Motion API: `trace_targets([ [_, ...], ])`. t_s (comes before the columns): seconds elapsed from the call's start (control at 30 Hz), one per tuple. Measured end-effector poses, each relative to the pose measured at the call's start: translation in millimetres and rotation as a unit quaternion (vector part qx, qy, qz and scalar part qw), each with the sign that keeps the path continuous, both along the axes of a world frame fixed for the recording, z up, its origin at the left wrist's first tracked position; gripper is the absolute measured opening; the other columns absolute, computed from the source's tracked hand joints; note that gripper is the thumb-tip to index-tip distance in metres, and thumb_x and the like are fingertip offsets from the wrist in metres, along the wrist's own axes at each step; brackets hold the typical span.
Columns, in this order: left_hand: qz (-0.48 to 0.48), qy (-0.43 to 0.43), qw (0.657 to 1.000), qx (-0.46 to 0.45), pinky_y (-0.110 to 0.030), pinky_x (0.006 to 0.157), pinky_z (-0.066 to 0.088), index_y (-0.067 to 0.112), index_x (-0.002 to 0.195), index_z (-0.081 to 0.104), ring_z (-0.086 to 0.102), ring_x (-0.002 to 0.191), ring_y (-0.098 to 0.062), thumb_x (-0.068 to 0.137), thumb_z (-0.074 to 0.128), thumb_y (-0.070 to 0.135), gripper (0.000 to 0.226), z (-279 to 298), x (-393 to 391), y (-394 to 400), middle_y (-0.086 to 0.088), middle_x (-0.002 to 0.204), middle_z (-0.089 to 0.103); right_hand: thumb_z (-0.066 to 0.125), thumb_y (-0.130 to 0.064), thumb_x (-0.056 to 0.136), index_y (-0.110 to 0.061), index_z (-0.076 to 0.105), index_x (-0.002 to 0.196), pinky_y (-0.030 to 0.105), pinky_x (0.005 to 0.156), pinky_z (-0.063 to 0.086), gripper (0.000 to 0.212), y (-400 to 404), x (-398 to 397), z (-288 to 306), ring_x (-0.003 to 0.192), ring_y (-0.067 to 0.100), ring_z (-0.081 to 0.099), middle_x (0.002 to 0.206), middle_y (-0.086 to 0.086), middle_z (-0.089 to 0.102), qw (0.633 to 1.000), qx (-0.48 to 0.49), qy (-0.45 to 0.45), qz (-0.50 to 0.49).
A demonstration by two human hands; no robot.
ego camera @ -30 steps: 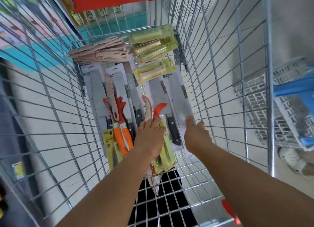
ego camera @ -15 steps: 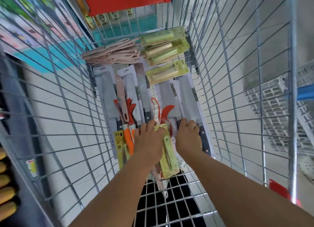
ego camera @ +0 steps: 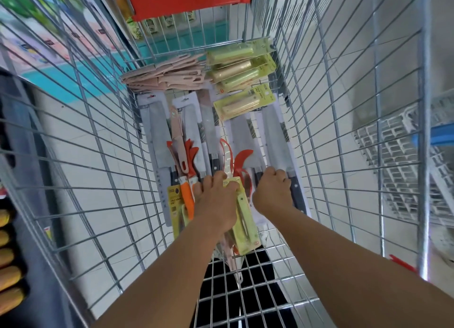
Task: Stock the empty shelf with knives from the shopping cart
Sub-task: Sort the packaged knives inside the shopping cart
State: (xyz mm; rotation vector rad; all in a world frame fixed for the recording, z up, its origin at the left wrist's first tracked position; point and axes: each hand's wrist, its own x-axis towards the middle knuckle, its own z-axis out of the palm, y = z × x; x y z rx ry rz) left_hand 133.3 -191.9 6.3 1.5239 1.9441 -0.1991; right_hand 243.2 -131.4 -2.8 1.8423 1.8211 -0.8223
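Down inside the shopping cart [ego camera: 326, 136], both hands are reaching onto the pile of knives lying on the wire floor. Nearest the person, the left hand [ego camera: 216, 200] is lying on top of the pile with its fingers bent over a green knife pack [ego camera: 245, 227], but I cannot tell if it is really gripping it. Just left of that hand, an orange-handled knife [ego camera: 187, 200] is poking out beside a yellow card. Beside the green pack, the right hand [ego camera: 272, 191] is curling its fingers over the black handle end of a big boxed knife [ego camera: 276, 136], close to the cart's right wall; how tight the hold is, I cannot tell. Between the two hands, a red curved knife [ego camera: 242, 157] is sticking up. Further along the cart floor, more long gray knife boxes [ego camera: 157, 131] are lying side by side. At the far end of the cart, pink knives [ego camera: 164, 76] are piling up on the left, and green packs with wooden handles [ego camera: 239, 68] are stacking on the right.
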Motion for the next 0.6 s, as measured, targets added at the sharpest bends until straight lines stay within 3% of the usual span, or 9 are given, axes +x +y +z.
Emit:
trace_targets([
  [0.13,-0.012,0.003,1.0,-0.017,-0.043,0.111,0.013,0.034,0.134,0.043,0.02,0.134,-0.027,0.083,0.054,0.009,0.058,3,-3,2,0.0,0.146,0.023,0.043,-0.03,0.097,-0.001,0.028,0.135,0.036,0.104,0.031,0.049,-8,-3,-6,0.128,0.034,0.033,0.138,0.022,0.034,0.999,0.026,0.0,-0.024],
  [0.3,-0.024,0.033,0.999,-0.033,-0.048,0.114,0.01,0.028,0.134,0.043,0.018,0.134,-0.029,0.08,0.053,0.009,0.058,11,-6,3,-0.005,0.144,0.024,0.056,-0.015,0.091,-0.003,0.031,0.133,0.034,0.097,0.038,0.051,-14,-7,-9,0.123,0.033,0.037,0.135,0.02,0.034,0.996,0.002,0.01,-0.085],
  [0.43,-0.097,0.024,0.995,-0.021,-0.055,0.114,-0.002,0.024,0.148,0.02,-0.003,0.145,-0.031,0.084,0.055,0.004,0.076,13,4,14,-0.005,0.157,0.005,0.061,-0.015,0.087,-0.006,0.033,0.131,0.04,0.094,0.039,0.053,-10,-4,-9,0.123,0.035,0.035,0.133,0.018,0.036,0.987,-0.023,0.058,-0.148],
  [0.6,-0.196,-0.014,0.979,-0.045,-0.053,0.115,-0.005,0.028,0.152,0.009,-0.009,0.147,-0.022,0.093,0.042,0.013,0.069,2,9,20,0.002,0.16,-0.001,0.056,-0.017,0.09,-0.006,0.038,0.127,0.038,0.092,0.041,0.043,-4,-4,-11,0.119,0.033,0.04,0.131,0.018,0.04,0.986,-0.033,0.047,-0.156],
])
